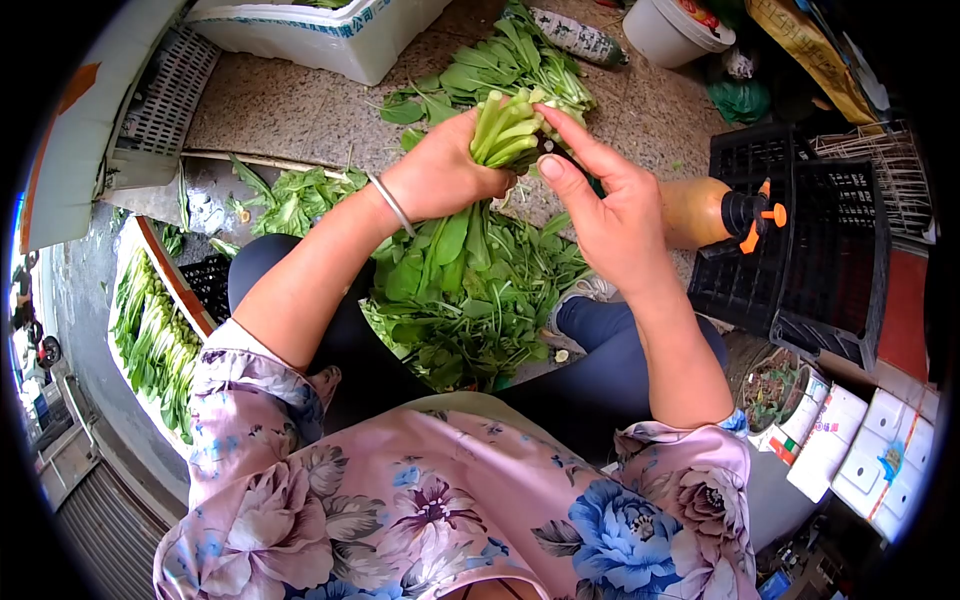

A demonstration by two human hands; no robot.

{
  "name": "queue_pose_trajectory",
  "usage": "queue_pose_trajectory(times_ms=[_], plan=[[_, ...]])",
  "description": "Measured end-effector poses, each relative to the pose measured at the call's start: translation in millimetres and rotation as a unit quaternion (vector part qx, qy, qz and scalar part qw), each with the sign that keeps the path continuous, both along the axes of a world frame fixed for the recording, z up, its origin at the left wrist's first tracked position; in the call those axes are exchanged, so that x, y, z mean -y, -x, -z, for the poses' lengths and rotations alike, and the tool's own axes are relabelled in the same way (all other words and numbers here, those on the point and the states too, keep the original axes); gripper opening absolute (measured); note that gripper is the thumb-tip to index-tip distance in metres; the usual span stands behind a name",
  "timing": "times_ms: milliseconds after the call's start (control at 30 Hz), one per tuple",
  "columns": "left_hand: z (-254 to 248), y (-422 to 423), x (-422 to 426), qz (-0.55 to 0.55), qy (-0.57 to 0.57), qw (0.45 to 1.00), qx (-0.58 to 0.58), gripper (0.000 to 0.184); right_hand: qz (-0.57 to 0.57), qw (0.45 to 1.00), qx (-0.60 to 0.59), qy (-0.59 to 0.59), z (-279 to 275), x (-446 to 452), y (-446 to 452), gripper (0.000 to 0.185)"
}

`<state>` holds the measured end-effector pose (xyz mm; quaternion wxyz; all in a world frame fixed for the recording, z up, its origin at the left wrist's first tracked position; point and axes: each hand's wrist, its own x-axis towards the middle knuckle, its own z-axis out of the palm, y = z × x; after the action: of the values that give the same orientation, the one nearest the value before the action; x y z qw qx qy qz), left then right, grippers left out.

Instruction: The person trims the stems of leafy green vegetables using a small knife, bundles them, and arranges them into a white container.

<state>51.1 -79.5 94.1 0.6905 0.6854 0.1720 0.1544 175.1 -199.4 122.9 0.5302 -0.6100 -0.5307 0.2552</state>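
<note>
My left hand, with a bangle at the wrist, is wrapped round a bunch of leafy green vegetables. Its pale cut stems point up and its leaves hang below my fist. My right hand is at the stem ends, fingertips touching them, thumb bent in. Something dark and narrow shows between that thumb and the fingers; its kind I cannot make out. Under both hands lies a heap of loose green leaves between my legs. More greens rest on the stone surface beyond.
A white foam box stands at the back, and a white bucket at the back right. On the right are a spray bottle with orange parts and black crates. Stacked greens fill a box on the left.
</note>
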Motion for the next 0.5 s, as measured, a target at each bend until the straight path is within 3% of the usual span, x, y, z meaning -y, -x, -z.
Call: queue_pose_trajectory(times_ms=[200, 267, 367, 433, 500], plan=[[7, -3, 0, -0.004, -0.029, 0.999, -0.042, 0.044, 0.072, 0.997, -0.011, 0.011, 3, -5, 10, 0.031], [13, -5, -2, -0.041, -0.117, 0.992, -0.024, 0.045, 0.095, 0.995, -0.004, 0.006, 5, -7, 11, 0.030], [16, -6, -5, -0.047, -0.159, 0.986, -0.018, 0.047, 0.106, 0.993, -0.037, 0.031, 8, -12, 10, 0.027], [17, -6, -5, -0.052, -0.128, 0.990, -0.024, 0.048, 0.113, 0.990, -0.081, -0.016, 19, -18, 9, 0.026], [18, -6, -6, -0.057, -0.097, 0.993, -0.030, 0.048, 0.126, 0.991, -0.037, -0.006, 17, -18, 11, 0.025]])
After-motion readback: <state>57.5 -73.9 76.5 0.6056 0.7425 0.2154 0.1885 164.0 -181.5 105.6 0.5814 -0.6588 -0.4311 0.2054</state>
